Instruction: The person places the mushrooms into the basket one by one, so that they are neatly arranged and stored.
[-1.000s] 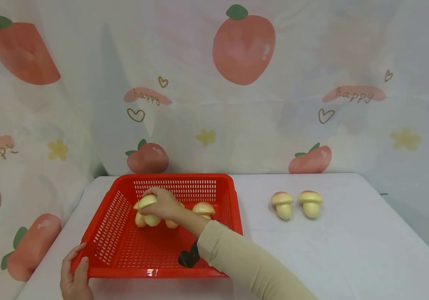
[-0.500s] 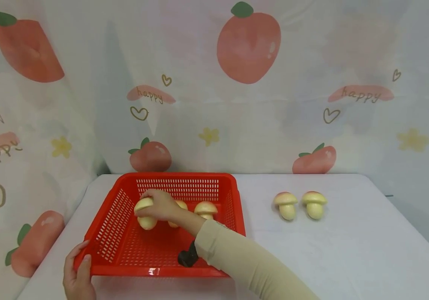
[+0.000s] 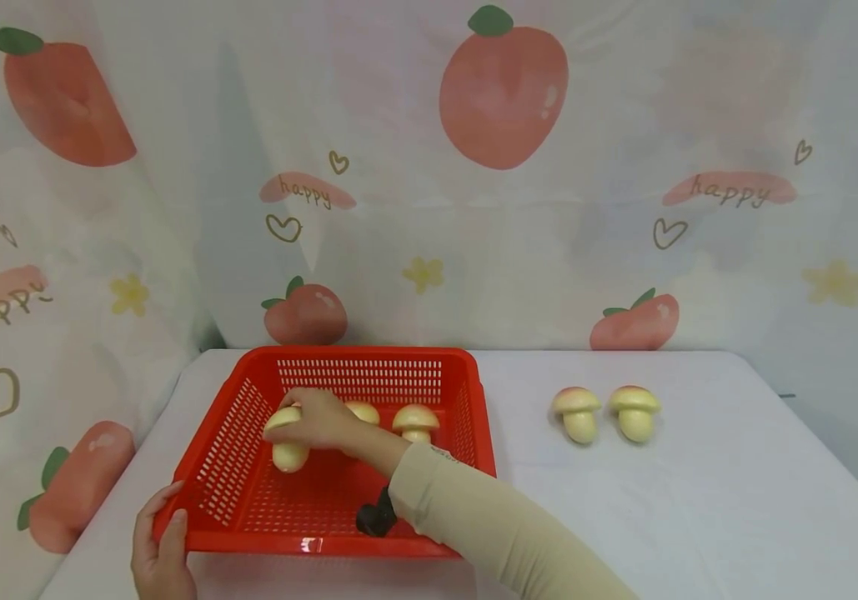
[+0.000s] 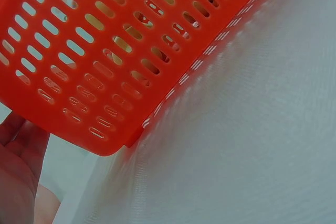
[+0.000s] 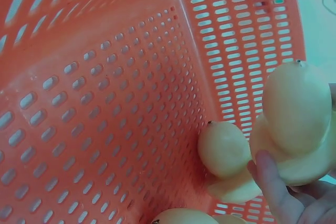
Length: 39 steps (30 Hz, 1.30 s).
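My right hand (image 3: 319, 421) is inside the red plastic basket (image 3: 308, 546) and grips a pale yellow toy mushroom (image 3: 290, 454) by its cap, stem pointing toward me. In the right wrist view the held mushroom (image 5: 296, 108) shows its rounded stem, with fingers (image 5: 273, 187) bent against the cap. Another mushroom (image 5: 224, 150) lies behind it against the slotted wall. Partly covered by my right hand and forearm, a mushroom (image 3: 361, 411) sits near the back wall, and one more (image 3: 416, 419) is to its right. My left hand (image 3: 161, 550) grips the basket's front left corner, thumb over the rim.
Two similar mushrooms with pinkish caps, one on the left (image 3: 577, 412) and one on the right (image 3: 634, 412), lie on the white tablecloth (image 3: 669, 517) right of the basket. A printed fabric backdrop (image 3: 398, 125) stands behind. A black device (image 3: 378, 515) hangs beneath the right cuff.
My right hand has brought the held mushroom slightly down and toward the basket's front. The mushroom seen beside it earlier is now hidden in the head view. My left hand keeps its grip on the corner.
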Each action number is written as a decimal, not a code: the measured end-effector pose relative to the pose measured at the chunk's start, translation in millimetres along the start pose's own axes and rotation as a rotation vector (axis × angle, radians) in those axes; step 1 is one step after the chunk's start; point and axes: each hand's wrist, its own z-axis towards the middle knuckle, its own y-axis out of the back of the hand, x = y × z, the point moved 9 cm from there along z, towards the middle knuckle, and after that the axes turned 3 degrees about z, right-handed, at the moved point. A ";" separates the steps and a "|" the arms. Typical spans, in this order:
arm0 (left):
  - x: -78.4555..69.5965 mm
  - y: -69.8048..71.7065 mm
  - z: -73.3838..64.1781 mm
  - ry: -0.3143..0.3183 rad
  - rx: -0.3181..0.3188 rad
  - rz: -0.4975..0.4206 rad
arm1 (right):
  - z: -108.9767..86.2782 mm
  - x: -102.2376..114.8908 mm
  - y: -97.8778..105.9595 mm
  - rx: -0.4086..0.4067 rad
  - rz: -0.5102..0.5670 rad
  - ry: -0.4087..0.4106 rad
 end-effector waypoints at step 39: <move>-16.9 -2.5 -8.9 -0.011 0.005 -0.045 | -5.1 -9.0 -31.6 0.243 -0.068 -0.193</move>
